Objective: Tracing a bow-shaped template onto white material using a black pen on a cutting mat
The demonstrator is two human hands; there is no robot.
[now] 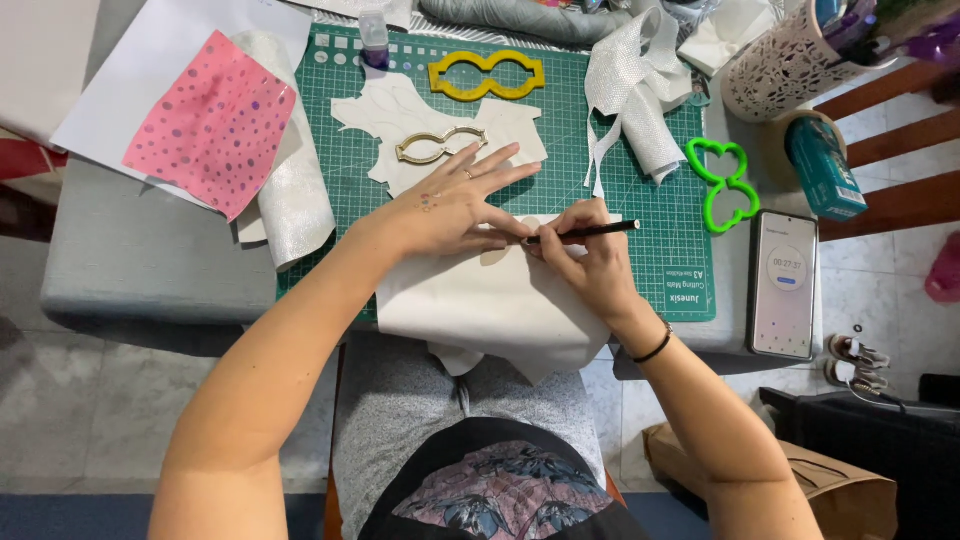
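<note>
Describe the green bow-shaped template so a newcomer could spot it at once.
Start at the green cutting mat on the grey table. At its right edge, between the silver ribbon and the phone, lies the bright green plastic bow-shaped outline template. The yellow template and gold template lie farther left.

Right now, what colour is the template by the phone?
Bright green, clearest in the head view.

Lighting was bright, even and diffuse; shadows were soft, focus was sharp centrally, with slight wide-angle distortion at the edges.
</note>
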